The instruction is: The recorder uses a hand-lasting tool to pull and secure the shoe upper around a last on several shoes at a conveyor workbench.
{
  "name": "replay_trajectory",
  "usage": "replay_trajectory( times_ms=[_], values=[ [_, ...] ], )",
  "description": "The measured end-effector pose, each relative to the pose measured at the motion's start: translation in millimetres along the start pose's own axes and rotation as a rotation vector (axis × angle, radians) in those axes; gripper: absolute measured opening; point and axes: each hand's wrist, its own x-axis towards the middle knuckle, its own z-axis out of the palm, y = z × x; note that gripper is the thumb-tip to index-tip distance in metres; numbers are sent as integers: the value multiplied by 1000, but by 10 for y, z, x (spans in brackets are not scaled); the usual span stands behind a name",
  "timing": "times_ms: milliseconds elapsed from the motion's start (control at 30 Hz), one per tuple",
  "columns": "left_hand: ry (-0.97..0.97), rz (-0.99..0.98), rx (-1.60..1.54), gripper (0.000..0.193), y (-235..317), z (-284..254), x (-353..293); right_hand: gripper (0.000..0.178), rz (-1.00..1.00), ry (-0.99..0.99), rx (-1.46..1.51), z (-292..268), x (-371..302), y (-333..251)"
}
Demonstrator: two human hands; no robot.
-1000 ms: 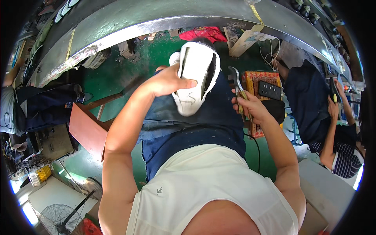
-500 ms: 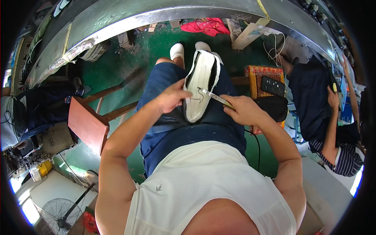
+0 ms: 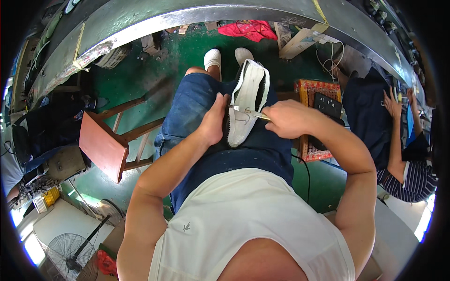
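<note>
A white shoe (image 3: 244, 126) lies tilted across my lap, its opening edged in dark material and a dark, jagged line along its left side. At that left edge, my left hand (image 3: 214, 119) has its fingers pressed together against the shoe; its fingertips are partly hidden. From the right, my right hand (image 3: 283, 119) is closed round the yellowish handle of a flat metal tool (image 3: 249, 112), whose exact kind I cannot make out. The tool lies across the shoe, its tip close to my left fingers. A thin dark curved line, perhaps thread, shows on the shoe just below the tool.
A metal-edged bench (image 3: 197, 16) curves across the far side. A pink stool (image 3: 104, 146) stands at left, and a red-and-yellow woven seat (image 3: 309, 93) at right carries a black phone-like device (image 3: 327, 105). A co-worker (image 3: 398, 140) sits further right. A fan (image 3: 70, 253) stands lower left.
My left hand has turned upright at the shoe's left edge. My right hand has moved slightly up with the tool, which now lies flatter and reaches further left. The shoe has shifted right and tilted.
</note>
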Motion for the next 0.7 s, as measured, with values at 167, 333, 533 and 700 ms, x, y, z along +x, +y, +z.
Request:
replay_trajectory(
  times_ms=[167, 333, 533, 700],
  values=[
    [340, 117, 281, 68, -312, -184, 422, 31, -67, 533, 494, 1004, 318, -63],
    [368, 538, 916, 55, -270, -286, 404, 54, -115, 526, 371, 822, 182, 275],
    [197, 798, 1168, 47, -155, -216, 390, 40, 70, 793, 164, 536, 328, 395],
    [-17, 572, 1512, 54, 93, -132, 346, 25, 101, 810, 366, 885, 442, 615]
  ],
)
